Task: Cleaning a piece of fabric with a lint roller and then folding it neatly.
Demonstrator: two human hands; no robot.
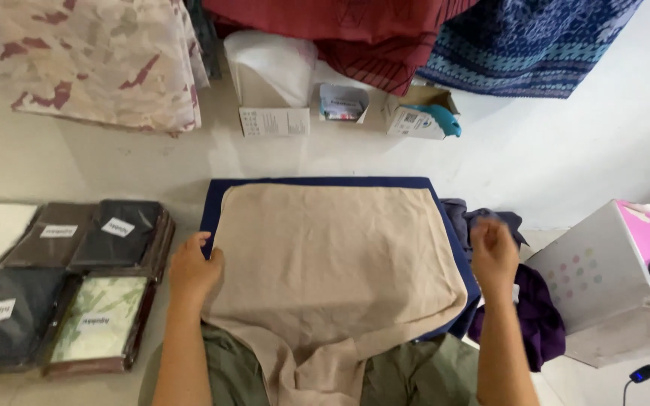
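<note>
**Beige cloth on the navy board, hands at either edge**

Straight ahead of me, head view: the beige cloth [332,256] lies flat over a navy folding board [325,183], and the board's dark border shows along the top and down both sides. The cloth's long axis runs left to right across my lap line; its near end narrows and spills off the board toward my olive-green trousers [404,376]. It sits squarely between my two arms, so neither has to reach far.

My left hand [193,269] is the nearer one. It rests at the cloth's left edge, fingers curled loosely down, touching the fabric where it meets the board's left side. Whether the fingertips pinch the edge or only press on it, I cannot tell.

My right hand [493,252] is lifted just off the right edge, slightly blurred, fingers half open and empty. It hovers over the board's right border, just beside the cloth but apart from it. The two hands stand well apart, one on each side.

Right of the board: a heap of purple and grey-blue garments [524,301], then a white box with a pink top [611,278].

Left of me: flat packed garments in clear sleeves [62,278], dark, brown, white and green-patterned, laid in rows.

Far side, by the wall: small open cartons [274,113] and hanging patterned cloths [528,41].
</note>
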